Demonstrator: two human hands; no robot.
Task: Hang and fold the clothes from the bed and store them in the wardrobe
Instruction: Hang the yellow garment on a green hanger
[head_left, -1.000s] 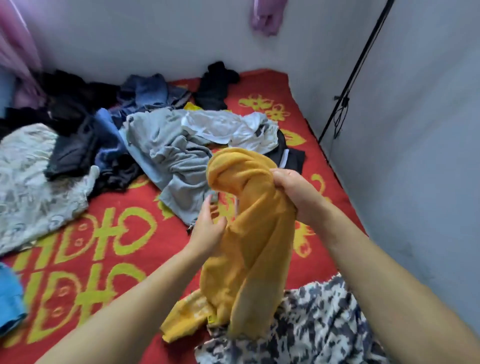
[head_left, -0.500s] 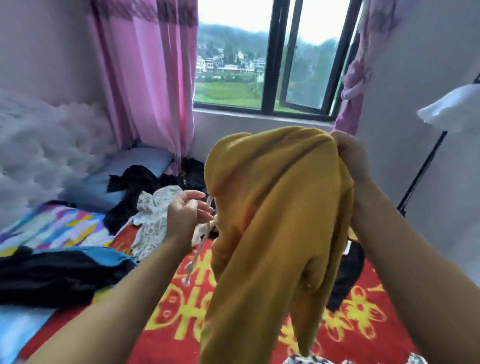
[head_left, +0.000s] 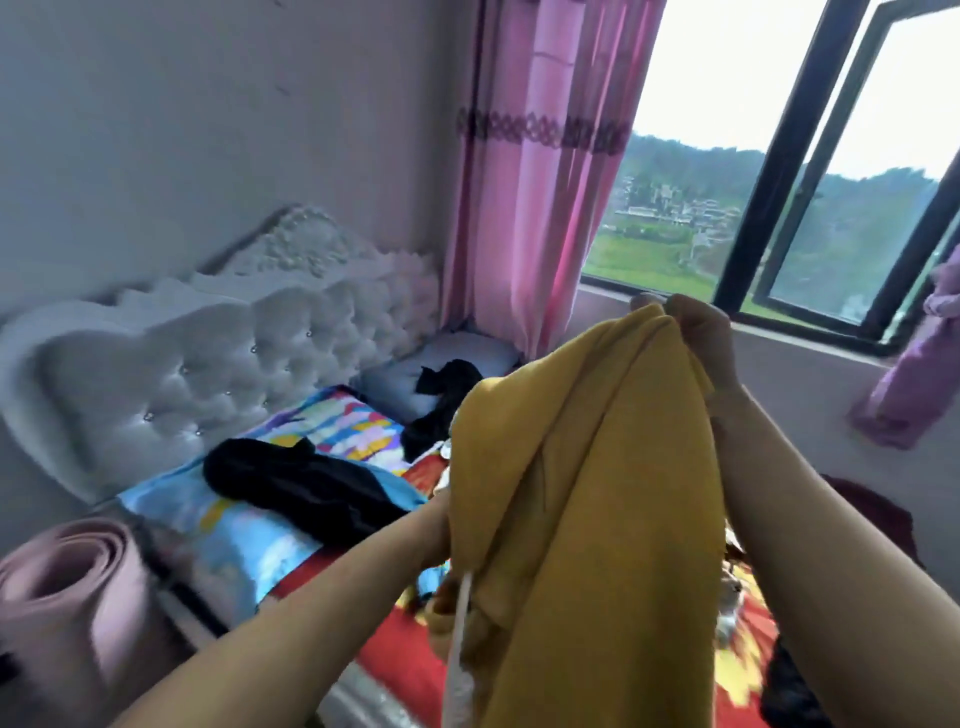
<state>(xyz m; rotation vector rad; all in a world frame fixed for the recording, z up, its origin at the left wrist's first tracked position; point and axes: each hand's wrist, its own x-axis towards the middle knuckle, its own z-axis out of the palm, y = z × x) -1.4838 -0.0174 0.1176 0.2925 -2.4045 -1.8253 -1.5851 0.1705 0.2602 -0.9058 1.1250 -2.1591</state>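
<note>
Right hand (head_left: 701, 343) pinching mustard-yellow garment (head_left: 582, 493) top, fabric hanging draped

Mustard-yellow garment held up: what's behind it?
The mustard-yellow knit garment hides the left hand; only its forearm and a dangling white cord show. The right hand pinches its top.

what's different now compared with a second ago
The yellow garment has been lifted from low over the bed to window height. The left hand, which was open beside it, is now hidden behind the cloth. The right hand still pinches its top edge.
</note>
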